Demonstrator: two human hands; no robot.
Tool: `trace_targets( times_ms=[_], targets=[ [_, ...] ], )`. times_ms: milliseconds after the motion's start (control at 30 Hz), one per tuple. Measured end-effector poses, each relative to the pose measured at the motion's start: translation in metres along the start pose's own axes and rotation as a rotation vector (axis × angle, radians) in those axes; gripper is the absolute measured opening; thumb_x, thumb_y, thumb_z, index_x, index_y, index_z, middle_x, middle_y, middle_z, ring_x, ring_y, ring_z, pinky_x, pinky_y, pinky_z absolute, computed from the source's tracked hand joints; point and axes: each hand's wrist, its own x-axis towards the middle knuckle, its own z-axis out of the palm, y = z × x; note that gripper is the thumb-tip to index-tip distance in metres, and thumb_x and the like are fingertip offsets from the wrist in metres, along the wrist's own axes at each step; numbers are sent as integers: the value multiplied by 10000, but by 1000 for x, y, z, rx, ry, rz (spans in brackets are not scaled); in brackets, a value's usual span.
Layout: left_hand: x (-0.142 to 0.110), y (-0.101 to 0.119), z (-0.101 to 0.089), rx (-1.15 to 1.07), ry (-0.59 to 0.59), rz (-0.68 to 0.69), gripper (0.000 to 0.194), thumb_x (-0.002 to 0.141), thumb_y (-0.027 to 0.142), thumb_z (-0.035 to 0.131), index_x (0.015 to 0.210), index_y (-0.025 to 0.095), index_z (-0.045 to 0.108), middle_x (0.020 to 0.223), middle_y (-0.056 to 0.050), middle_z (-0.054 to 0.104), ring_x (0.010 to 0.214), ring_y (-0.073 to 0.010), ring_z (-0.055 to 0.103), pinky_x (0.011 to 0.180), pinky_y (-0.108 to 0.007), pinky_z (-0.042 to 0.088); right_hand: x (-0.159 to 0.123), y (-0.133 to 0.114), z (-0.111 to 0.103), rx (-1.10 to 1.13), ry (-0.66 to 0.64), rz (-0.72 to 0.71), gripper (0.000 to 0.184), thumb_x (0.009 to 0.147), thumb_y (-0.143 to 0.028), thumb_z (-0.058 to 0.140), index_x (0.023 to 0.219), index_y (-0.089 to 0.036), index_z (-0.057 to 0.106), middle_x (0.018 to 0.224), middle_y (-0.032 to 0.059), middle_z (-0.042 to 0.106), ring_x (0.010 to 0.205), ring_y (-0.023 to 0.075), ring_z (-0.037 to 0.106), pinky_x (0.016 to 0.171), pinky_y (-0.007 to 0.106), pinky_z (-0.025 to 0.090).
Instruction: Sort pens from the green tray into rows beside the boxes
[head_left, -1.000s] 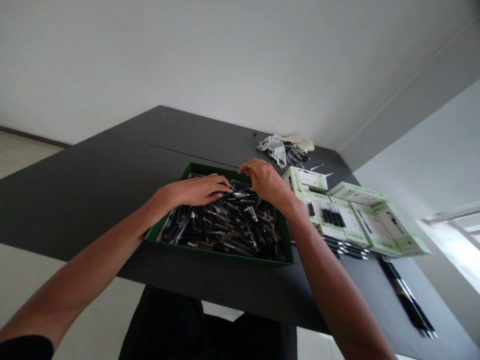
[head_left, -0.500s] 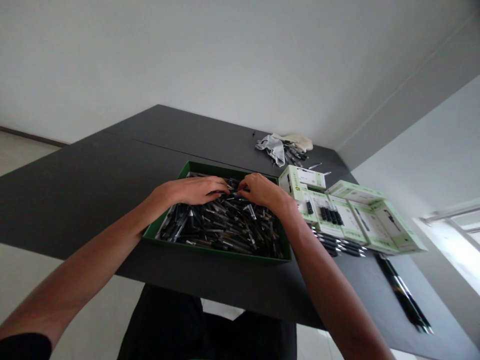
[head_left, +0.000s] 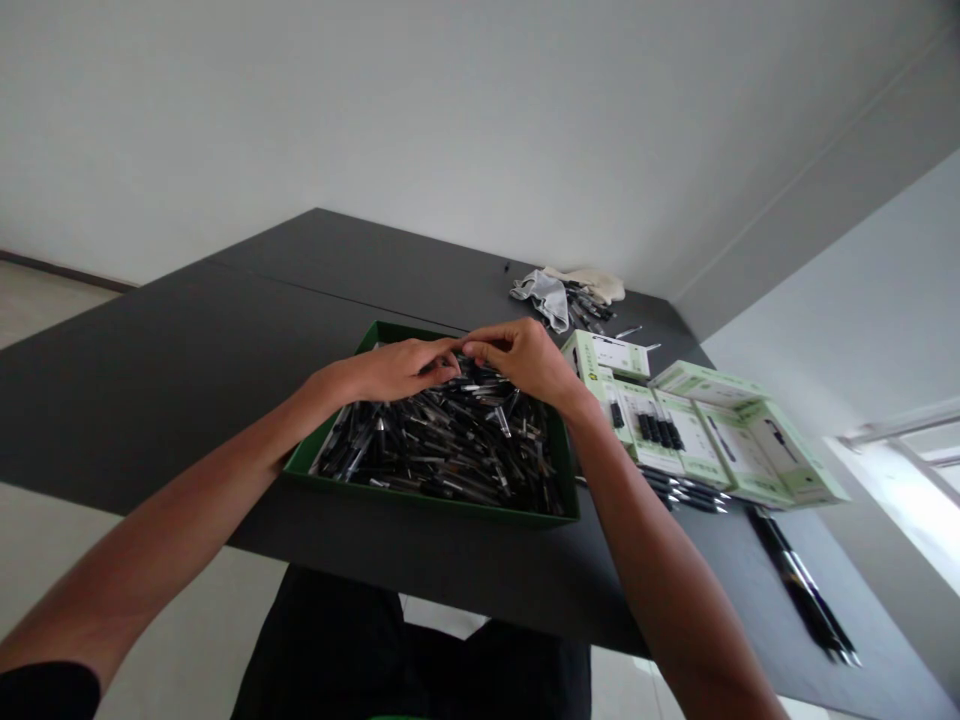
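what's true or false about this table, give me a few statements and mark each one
1. The left hand and the right hand are bare, with no gloves. True.
2. The pens in the green tray stand in neat rows. False: they lie jumbled in a heap.
3. The left hand rests on the table, away from the tray. False: it is over the pens in the tray.
4. The open white and green boxes lie to the right of the tray in view. True.
5. The loose pens lie on the dark table near those boxes. True.
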Motion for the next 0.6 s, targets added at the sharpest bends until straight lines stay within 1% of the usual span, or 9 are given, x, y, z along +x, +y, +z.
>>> trace_targets(
  times_ms=[67,133,200,267,367,467,533,600],
  targets=[
    [1,1,-1,-27,8,8,501,1102,558,411,1300,173,664,1064,-88,809,862,-196,758,753,-266,516,0,-2,5,109,35,15,270,946,-345,711,1035,-148,872,764,37,787,667,140,646,629,249,468],
    [3,1,-1,-26,18,27,534,1097,586,399,1191,169,719,973,-78,816,788,-189,749,707,-263,496,0,-3,12,184,41,36,290,928,-363,722,1042,-138,866,753,38,774,631,130,615,610,247,460],
    [3,1,-1,-30,25,42,551,1094,593,397,1097,164,744,884,-64,811,723,-175,730,665,-256,476,1,-3,18,208,29,34,290,944,-357,696,1044,-135,853,741,28,752,607,119,585,603,245,449],
    [4,2,-1,-48,28,38,541,1088,590,414,1012,163,738,803,-45,790,658,-157,701,631,-248,459,2,-2,20,170,43,-12,288,991,-336,628,1029,-137,832,724,10,709,612,112,558,624,243,439],
    [3,3,-1,-68,50,22,470,1079,550,439,958,168,683,747,-25,752,602,-139,663,602,-243,450,4,0,17,76,113,-95,341,1071,-328,494,1010,-149,777,684,-22,581,626,110,498,648,248,403],
    [1,3,-1,-102,96,44,364,1096,490,403,1012,184,582,761,-14,730,616,-135,665,613,-242,472,3,2,10,39,155,-109,384,1119,-380,388,1050,-175,706,666,-47,450,611,123,424,627,265,358],
    [0,4,-1,-160,102,55,312,1116,474,365,1032,205,498,769,-4,725,609,-127,660,628,-242,494,2,3,5,23,185,-105,370,1124,-398,367,1062,-195,670,694,-42,436,644,135,432,645,275,360],
    [-1,5,-1,-220,95,48,305,1129,488,337,1027,220,442,766,5,722,579,-117,646,622,-240,509,1,4,-1,39,209,-86,318,1119,-383,373,1081,-215,640,733,-36,440,679,143,446,666,280,372]
  ],
)
